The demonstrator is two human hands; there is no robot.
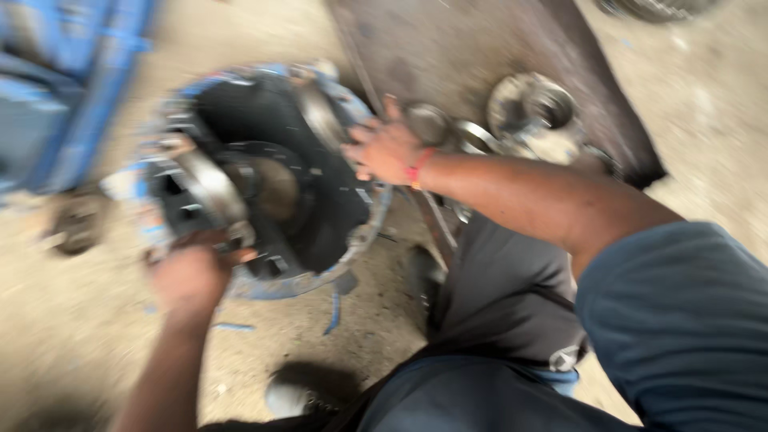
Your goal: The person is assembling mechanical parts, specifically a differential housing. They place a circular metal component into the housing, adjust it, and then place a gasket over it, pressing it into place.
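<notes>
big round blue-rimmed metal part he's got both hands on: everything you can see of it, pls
The round housing looks like heavy metal: a chipped blue-painted rim around a dark, greasy hollow with a rusty hub at the centre and bolt holes or studs along the flange. It stands tilted on the sandy ground, its open face toward the camera. The left hand grips its lower-left edge; the right hand holds its upper-right rim. Motion blur hides finer detail.

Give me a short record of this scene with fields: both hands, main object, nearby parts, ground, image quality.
left hand: grips the lower left rim of the hub
right hand: on the upper right rim, red band at wrist
main object: round hub, dark inside, blue rim
nearby parts: metal rings on a dark plate
ground: sandy
image quality: blurred
</notes>
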